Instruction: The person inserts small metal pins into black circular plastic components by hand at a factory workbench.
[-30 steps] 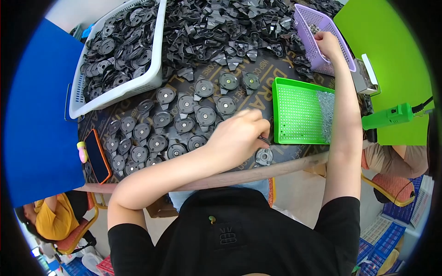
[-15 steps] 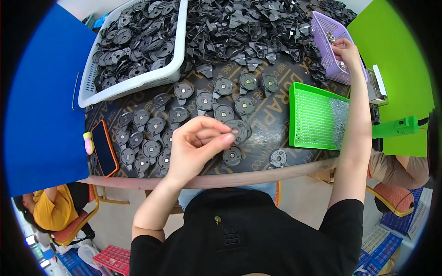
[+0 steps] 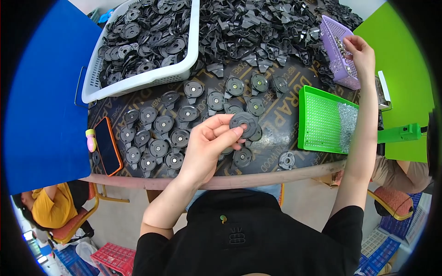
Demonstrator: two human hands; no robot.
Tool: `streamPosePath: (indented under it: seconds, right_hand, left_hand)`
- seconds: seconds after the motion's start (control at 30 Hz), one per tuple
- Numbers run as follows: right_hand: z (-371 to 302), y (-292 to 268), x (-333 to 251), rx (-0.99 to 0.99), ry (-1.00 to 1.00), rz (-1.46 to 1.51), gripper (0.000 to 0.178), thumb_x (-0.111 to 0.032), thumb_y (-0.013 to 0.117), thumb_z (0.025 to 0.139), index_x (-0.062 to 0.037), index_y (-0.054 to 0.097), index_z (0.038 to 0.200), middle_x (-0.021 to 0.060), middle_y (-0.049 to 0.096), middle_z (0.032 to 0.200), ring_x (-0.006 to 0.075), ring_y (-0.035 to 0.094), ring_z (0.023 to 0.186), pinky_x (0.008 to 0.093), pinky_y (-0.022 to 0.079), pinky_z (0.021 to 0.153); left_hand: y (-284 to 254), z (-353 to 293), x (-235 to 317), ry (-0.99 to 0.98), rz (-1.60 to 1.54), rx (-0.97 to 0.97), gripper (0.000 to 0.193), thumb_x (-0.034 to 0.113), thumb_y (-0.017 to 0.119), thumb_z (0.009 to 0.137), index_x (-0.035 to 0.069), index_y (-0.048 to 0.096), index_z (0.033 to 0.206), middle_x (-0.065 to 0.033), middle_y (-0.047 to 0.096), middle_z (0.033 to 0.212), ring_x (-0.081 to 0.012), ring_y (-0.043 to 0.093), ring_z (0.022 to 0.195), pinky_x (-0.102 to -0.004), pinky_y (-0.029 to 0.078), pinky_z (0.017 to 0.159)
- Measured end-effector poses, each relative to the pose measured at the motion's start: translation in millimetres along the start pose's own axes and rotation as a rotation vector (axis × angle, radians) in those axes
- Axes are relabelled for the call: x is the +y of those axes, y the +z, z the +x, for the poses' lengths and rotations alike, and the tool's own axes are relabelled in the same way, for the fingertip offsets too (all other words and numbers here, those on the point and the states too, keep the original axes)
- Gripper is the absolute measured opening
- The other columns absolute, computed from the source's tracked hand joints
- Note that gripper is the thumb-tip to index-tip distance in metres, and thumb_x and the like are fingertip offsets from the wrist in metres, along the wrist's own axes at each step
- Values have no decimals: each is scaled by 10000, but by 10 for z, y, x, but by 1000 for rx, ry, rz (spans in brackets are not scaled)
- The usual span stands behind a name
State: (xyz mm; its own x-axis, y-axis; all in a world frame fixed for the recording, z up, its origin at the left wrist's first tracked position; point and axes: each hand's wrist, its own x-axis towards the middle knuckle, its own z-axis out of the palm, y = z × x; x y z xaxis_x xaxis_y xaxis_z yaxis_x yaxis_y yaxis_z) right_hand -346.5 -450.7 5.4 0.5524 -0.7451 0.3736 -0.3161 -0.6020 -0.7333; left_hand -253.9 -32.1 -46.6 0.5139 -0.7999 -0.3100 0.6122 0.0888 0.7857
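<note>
My left hand (image 3: 206,146) pinches a dark grey round plastic disc (image 3: 240,120) by its edge, held up above the table. The fingers hide part of the disc. At the upper right, my right hand (image 3: 363,56) is over the edge of a purple basket (image 3: 347,80) with small metal parts in it. Its thumb and fingers are closed together; whatever lies between them is too small to make out. Several disc-and-bracket pieces with a metal centre, such as one assembly (image 3: 158,148), lie spread on the table left of and beyond my left hand.
A white basket (image 3: 138,87) full of black discs stands far left, beside a heap of black brackets (image 3: 248,34). A green tray (image 3: 317,133) holds small silvery pieces. A single disc-shaped part (image 3: 286,160) sits near the front edge; an orange-cased phone (image 3: 108,149) lies left.
My right hand has come up a little out of the purple basket, its fingers drawn together. My left hand still holds the disc, now turned to show more of its round face.
</note>
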Motion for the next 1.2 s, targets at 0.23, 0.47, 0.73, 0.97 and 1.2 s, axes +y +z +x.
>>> streamPosePath:
  seconds: [0.23, 0.47, 0.73, 0.97, 1.2]
  right_hand:
    - [-1811, 708, -1442, -684, -313, 235, 73, -35, 720, 740, -38, 663, 787, 60, 628, 986, 150, 567, 872, 255, 430, 706]
    - [-2033, 905, -1297, -558, -236, 331, 90, -79, 726, 730, -94, 700, 815, 47, 619, 960, 205, 564, 837, 293, 445, 712]
    - [-2058, 915, -1249, -423, -562, 102, 168, -35, 701, 698, -82, 711, 860, 38, 626, 935, 203, 560, 816, 289, 483, 670]
    - [-1959, 876, -1265, -490, -740, 25, 259, -52, 702, 646, -91, 704, 902, 4, 648, 923, 201, 554, 804, 297, 505, 664]
    - [-1915, 882, -1263, -522, -795, 8, 223, -98, 719, 678, -96, 704, 901, -14, 654, 917, 189, 556, 785, 287, 505, 638]
  left_hand:
    - [35, -22, 32, -31, -27, -19, 263, 53, 574, 902, -34, 573, 1150, -113, 663, 1041, -187, 653, 964, -290, 532, 850]
    - [2, -54, 21, -61, -235, -114, 294, 104, 489, 947, -65, 540, 1183, -170, 630, 1106, -271, 634, 1025, -373, 512, 925]
    - [24, -58, 10, -75, -237, -86, 314, 143, 467, 967, -62, 527, 1197, -168, 620, 1132, -279, 618, 1060, -367, 494, 944]
    - [-15, -49, -20, -88, -236, -61, 297, 146, 469, 968, -55, 537, 1175, -148, 630, 1109, -261, 628, 1041, -353, 504, 922]
    - [-49, -54, -30, -109, -253, -41, 263, 138, 491, 960, -47, 552, 1136, -151, 633, 1087, -261, 637, 1019, -360, 516, 902]
